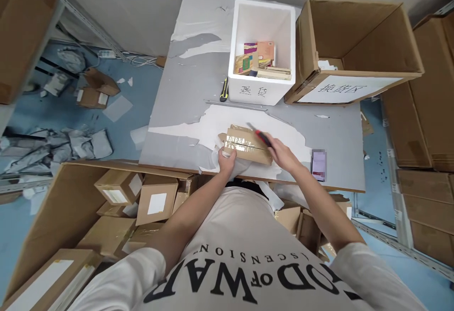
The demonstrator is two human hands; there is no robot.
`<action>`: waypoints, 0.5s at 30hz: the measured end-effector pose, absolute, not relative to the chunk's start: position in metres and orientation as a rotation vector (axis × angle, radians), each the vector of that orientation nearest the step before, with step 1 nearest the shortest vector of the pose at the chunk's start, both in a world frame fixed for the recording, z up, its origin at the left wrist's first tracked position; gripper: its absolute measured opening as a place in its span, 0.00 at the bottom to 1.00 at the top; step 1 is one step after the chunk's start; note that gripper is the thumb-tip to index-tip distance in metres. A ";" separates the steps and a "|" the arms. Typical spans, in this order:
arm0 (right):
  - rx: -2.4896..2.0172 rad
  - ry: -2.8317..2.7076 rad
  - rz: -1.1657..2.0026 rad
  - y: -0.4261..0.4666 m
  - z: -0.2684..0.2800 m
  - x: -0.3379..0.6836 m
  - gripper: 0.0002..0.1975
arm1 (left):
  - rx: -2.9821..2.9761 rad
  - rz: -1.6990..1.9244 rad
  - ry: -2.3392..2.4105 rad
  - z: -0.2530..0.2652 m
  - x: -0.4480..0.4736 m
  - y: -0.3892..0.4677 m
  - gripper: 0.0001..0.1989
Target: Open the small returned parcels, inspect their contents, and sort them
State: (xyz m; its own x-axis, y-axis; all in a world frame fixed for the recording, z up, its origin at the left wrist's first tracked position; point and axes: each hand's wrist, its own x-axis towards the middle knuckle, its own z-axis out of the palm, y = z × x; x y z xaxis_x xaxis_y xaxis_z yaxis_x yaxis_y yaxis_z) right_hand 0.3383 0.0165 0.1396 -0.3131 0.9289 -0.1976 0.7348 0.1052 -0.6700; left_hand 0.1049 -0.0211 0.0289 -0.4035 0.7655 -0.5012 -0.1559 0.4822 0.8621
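A small brown cardboard parcel with shiny clear tape lies near the front edge of the table. My left hand is closed on its near left corner, thumb on top. In my right hand, wrapped round the handle, is a red and black utility knife. Its blade end points left over the parcel's far side; whether it touches the tape I cannot tell. Crumpled pale wrapping sits beside the left hand. Farther back lies a yellow and black box cutter.
A white foam box holding several books stands at the back, beside an open cardboard box. A phone rests at the right on the grey table. At the lower left, a large carton holds several parcels.
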 end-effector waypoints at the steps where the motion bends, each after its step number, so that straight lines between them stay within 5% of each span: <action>1: -1.564 -2.275 1.078 0.026 0.146 0.324 0.29 | 0.514 1.111 1.694 0.030 0.105 -0.020 0.31; 8: -1.344 -2.743 0.984 0.054 0.148 0.279 0.31 | 0.571 1.078 1.768 0.033 0.107 -0.018 0.30; 15: -1.329 -3.140 0.555 0.045 0.170 0.277 0.33 | 0.572 1.100 1.799 0.035 0.109 -0.019 0.27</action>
